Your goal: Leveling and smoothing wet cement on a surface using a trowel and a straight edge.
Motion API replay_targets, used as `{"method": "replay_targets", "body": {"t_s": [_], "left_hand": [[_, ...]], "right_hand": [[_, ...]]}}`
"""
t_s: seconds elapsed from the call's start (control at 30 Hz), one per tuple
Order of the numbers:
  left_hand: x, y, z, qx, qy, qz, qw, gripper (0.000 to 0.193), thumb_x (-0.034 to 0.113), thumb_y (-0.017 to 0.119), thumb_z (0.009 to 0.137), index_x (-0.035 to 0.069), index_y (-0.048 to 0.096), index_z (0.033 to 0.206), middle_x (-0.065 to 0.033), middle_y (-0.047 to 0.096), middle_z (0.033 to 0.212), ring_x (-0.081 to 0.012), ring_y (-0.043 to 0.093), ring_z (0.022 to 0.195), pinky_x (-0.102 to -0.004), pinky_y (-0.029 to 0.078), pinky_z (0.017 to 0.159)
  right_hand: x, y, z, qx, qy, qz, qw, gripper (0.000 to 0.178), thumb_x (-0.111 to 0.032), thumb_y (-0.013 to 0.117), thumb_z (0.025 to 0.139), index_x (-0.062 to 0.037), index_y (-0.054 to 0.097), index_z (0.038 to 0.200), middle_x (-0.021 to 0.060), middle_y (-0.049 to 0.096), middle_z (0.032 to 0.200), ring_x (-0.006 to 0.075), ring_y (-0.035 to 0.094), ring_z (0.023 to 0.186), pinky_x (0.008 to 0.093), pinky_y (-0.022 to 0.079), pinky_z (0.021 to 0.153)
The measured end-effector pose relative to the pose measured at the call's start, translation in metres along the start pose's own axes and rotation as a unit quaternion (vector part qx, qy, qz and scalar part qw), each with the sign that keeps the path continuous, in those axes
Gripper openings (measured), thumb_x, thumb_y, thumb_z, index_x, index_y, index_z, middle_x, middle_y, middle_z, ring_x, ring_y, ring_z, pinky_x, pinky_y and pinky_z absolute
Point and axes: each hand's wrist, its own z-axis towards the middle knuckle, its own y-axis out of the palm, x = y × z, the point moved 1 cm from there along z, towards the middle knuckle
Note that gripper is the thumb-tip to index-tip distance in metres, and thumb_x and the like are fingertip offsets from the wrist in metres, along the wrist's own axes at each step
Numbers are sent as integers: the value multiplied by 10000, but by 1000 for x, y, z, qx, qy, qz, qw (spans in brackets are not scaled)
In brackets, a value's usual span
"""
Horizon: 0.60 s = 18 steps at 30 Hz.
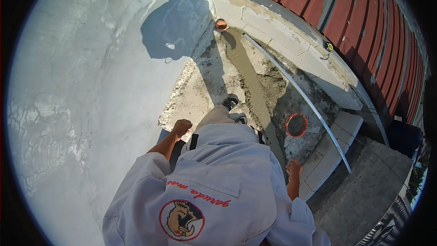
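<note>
My left hand (182, 127) hangs by my left hip, its fingers curled into a loose fist with nothing showing in them. On the other side, my right hand (294, 167) is low beside my body, fingers curled, near the pale block edging. Ahead of my right hand stands an orange bucket (296, 125) with grey mortar in it. A strip of wet mortar (248, 73) runs from beside my feet toward the far wall. To its right, a long metal straightedge (300, 89) slants from the far wall toward the near blocks. Neither hand touches these things.
A second orange bucket (221, 25) stands at the far corner. White block wall (273, 27) curves along the right, with a small yellow-black object (329, 46) on its ledge. Beyond it lies a red ribbed metal roof (355, 27). Smooth grey surface (91, 86) fills the left.
</note>
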Motion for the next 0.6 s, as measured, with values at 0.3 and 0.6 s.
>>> {"method": "replay_targets", "body": {"t_s": [0.3, 0.6], "left_hand": [[47, 57, -47, 67, -303, -205, 928, 218, 213, 713, 883, 50, 727, 1026, -21, 667, 850, -127, 601, 682, -279, 477, 583], [-2, 88, -73, -37, -313, -248, 916, 400, 207, 381, 1003, 24, 529, 1326, -99, 635, 1067, -235, 608, 734, -312, 442, 528]], "right_hand": [[-34, 11, -8, -52, -76, -151, 984, 430, -162, 649, 945, -49, 641, 1359, 118, 693, 849, 160, 641, 669, 308, 472, 550], [-44, -13, 3, -35, -90, -138, 986, 472, -182, 649, 952, -30, 605, 1397, 116, 705, 984, 180, 663, 711, 332, 492, 581]]}}
